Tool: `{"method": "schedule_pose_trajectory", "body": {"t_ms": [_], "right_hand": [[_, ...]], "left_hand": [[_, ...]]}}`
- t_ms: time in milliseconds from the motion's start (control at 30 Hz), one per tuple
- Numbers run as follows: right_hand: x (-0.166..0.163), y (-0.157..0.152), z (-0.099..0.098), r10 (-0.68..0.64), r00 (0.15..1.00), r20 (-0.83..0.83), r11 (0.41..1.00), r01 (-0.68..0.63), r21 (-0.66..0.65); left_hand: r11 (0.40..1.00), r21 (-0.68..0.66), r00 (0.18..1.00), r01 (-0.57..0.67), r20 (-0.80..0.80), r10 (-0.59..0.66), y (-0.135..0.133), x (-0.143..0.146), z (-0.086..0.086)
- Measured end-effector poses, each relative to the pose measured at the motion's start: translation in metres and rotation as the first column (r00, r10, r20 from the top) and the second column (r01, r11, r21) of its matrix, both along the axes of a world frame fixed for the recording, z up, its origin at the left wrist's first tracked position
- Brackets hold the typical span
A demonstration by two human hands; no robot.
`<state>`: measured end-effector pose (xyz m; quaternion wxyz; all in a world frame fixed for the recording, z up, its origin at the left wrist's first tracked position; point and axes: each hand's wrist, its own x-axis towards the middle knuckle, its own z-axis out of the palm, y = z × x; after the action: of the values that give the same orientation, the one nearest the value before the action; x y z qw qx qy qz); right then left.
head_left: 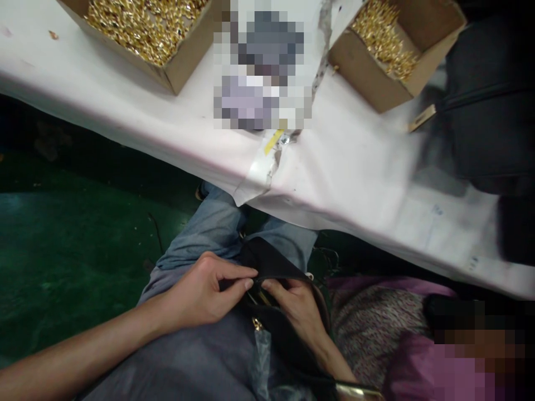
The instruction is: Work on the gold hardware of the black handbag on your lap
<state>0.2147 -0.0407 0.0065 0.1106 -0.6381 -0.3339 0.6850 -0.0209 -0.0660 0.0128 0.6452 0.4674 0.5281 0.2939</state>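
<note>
The person is sitting at a table (pixel 359 167) covered in white sheeting and working a black bag (pixel 276 328) that is lying in the lap, over the grey shirt and blue jeans (pixel 217 223). The step in hand looks like fitting or adjusting something at the bag's top edge, close to its small gold fitting (pixel 256 323); the next move would likely call for a steady pinch and fine fingertip work along that edge. The left hand (pixel 204 292) is reaching in from the left with the forearm stretched across the lap, thumb and forefinger pressed together on the black edge. The right hand (pixel 298 312) is coming up from below, wrist bent and wearing a gold bangle (pixel 355 390), its fingers curling together onto the same edge just beside the left fingertips. On the table, well apart from the hands, two cardboard boxes are holding small gold metal parts, one at the left (pixel 175 67) and one at the right (pixel 376 72).
</note>
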Motion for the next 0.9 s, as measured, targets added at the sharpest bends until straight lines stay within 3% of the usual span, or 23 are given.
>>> {"method": "schedule_pose_trajectory", "body": {"t_ms": [467, 900], "right_hand": [[0.003, 0.014, -0.003, 0.1, 0.995, 0.011, 0.994, -0.1, -0.039], [0.0, 0.009, -0.003, -0.02, 0.999, -0.036, 0.997, 0.017, -0.08]], "left_hand": [[0.999, -0.039, 0.999, 0.038, 0.009, -0.037, 0.006, 0.001, 0.003], [0.994, -0.105, 0.999, 0.013, 0.053, -0.007, 0.001, 0.007, 0.0]]}}
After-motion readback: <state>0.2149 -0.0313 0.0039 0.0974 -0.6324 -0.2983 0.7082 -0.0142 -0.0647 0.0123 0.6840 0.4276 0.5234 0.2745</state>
